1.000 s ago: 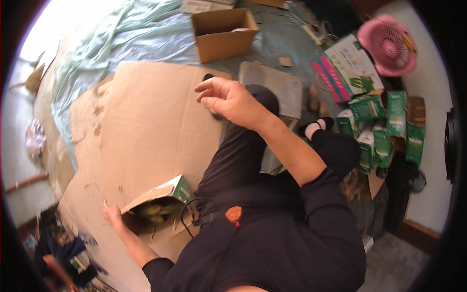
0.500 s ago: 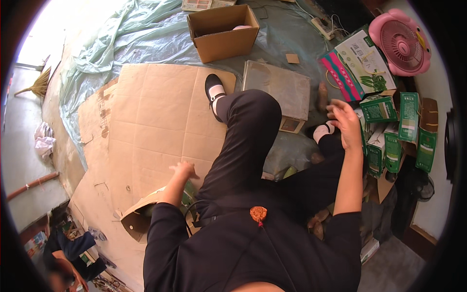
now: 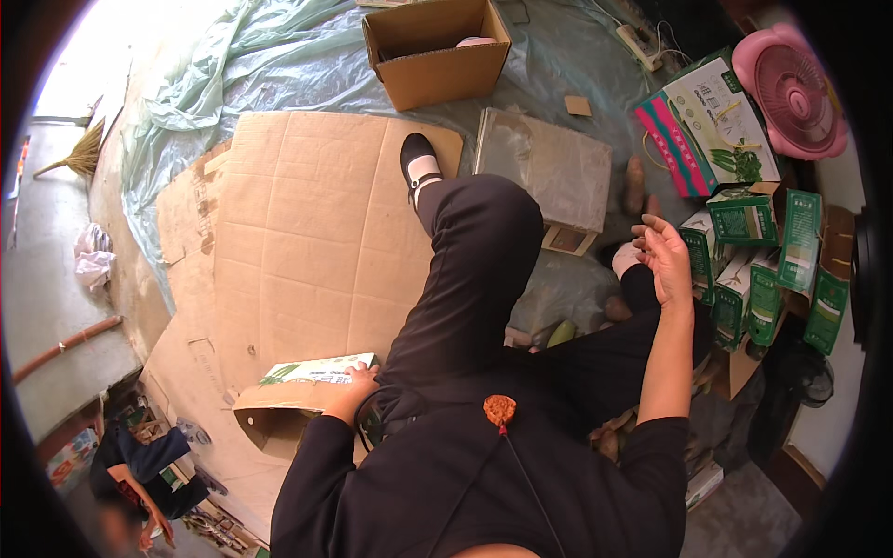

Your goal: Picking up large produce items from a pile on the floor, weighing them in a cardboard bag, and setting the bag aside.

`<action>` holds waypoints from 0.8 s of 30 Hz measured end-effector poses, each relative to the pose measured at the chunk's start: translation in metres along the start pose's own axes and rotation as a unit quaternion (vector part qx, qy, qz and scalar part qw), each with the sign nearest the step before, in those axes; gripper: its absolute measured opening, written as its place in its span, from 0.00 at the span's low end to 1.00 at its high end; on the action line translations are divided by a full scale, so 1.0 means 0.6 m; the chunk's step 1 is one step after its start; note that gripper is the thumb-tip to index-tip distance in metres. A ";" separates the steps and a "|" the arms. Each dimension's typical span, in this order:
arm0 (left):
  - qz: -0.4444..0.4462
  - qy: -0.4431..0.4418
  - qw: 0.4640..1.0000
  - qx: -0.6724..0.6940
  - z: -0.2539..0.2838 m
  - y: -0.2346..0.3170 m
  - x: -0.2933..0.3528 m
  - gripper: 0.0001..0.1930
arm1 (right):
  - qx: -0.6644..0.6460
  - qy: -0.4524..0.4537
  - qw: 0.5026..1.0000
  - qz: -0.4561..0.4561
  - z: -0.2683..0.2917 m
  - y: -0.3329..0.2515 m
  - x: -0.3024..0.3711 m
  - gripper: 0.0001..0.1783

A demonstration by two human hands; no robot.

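My left hand (image 3: 353,391) is at the right end of a carton (image 3: 321,369), its fingers closed over the edge. The carton lies beside my left thigh, with a printed white and green face up and a brown open end toward me. My right hand (image 3: 667,260) is raised over my right lower leg, fingers apart and loosely bent, with nothing in it. Several green and white boxes (image 3: 749,216) stand just right of that hand. Under my left foot lies a flattened cardboard sheet (image 3: 307,214).
Ahead stand an open brown box (image 3: 446,74) and a low grey-topped box (image 3: 544,167). At the right are a printed carton (image 3: 726,121), a pink fan (image 3: 795,93) and a power strip (image 3: 637,45). Root-like pieces (image 3: 635,181) lie by my right foot. Another person (image 3: 139,474) sits at the lower left.
My left hand has come down onto the carton, which has tipped so its printed face shows. My right hand has lowered slightly and stays raised. The view has shifted a little.
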State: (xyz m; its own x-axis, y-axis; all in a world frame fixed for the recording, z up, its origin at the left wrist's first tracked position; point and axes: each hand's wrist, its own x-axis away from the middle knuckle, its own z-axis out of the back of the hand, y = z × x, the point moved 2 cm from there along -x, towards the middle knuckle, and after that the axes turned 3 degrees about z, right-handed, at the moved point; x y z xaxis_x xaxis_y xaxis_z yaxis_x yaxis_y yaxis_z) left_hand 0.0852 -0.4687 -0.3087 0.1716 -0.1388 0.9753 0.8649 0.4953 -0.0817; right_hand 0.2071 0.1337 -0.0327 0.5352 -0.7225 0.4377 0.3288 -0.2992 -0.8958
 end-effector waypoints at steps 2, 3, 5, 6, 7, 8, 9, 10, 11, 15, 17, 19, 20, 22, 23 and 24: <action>-0.021 -0.013 1.000 -0.004 -0.017 -0.003 -0.006 0.23 | -0.006 0.001 1.000 0.001 0.010 0.009 -0.004 0.16; -0.038 -0.031 0.999 0.005 -0.014 -0.004 -0.003 0.22 | -0.005 0.005 1.000 0.001 0.013 0.011 -0.001 0.16; -0.059 -0.048 0.997 0.011 -0.006 -0.002 -0.001 0.22 | 0.001 0.010 1.000 -0.004 0.018 0.014 0.006 0.17; -0.055 -0.078 0.995 0.000 -0.009 -0.004 0.007 0.21 | -0.001 0.007 1.000 -0.004 0.015 0.013 0.006 0.17; -0.052 -0.107 0.993 -0.011 -0.014 -0.006 0.014 0.20 | -0.009 0.008 1.000 -0.005 0.010 0.011 0.006 0.16; -0.049 -0.108 0.993 -0.009 -0.021 -0.009 0.025 0.20 | -0.016 0.007 1.000 -0.006 0.007 0.010 0.006 0.16; -0.042 -0.100 0.994 -0.001 -0.017 -0.012 0.026 0.20 | -0.017 0.010 1.000 -0.004 0.009 0.009 0.008 0.16; -0.034 -0.091 0.995 0.008 -0.014 -0.015 0.028 0.20 | -0.015 0.012 1.000 -0.004 0.010 0.008 0.010 0.16; -0.025 -0.083 0.996 0.018 -0.012 -0.018 0.032 0.20 | -0.014 0.013 1.000 -0.005 0.010 0.008 0.011 0.16; 0.015 -0.052 0.997 0.049 -0.014 -0.037 0.059 0.21 | -0.026 0.010 1.000 0.008 0.006 0.007 0.020 0.16; 0.037 -0.036 0.997 0.060 -0.013 -0.051 0.078 0.21 | -0.012 -0.019 1.000 0.020 0.000 0.012 0.018 0.17; 0.058 -0.021 0.996 0.070 -0.016 -0.063 0.102 0.21 | -0.010 -0.025 0.999 0.029 -0.009 0.010 0.020 0.18; 0.069 -0.014 0.995 0.073 -0.016 -0.069 0.114 0.21 | 0.013 -0.033 0.999 0.034 -0.013 0.010 0.023 0.18; 0.089 0.001 0.993 0.082 -0.020 -0.079 0.142 0.21 | 0.050 -0.046 0.996 0.049 -0.021 0.001 0.031 0.19; 0.099 0.008 0.991 0.086 -0.022 -0.083 0.157 0.22 | 0.043 -0.043 0.997 0.049 -0.021 -0.002 0.033 0.19; 0.108 0.016 0.990 0.090 -0.025 -0.085 0.172 0.22 | 0.051 -0.046 0.996 0.059 -0.020 -0.006 0.035 0.18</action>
State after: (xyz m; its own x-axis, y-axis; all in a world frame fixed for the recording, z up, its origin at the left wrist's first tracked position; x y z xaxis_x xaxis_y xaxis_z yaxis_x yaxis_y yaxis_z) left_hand 0.0658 -0.5214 -0.2070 0.3612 -0.0382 0.9317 0.7081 0.6614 -0.2474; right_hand 0.2082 0.1121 -0.0212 0.6427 -0.6867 0.3397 0.3347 -0.1472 -0.9307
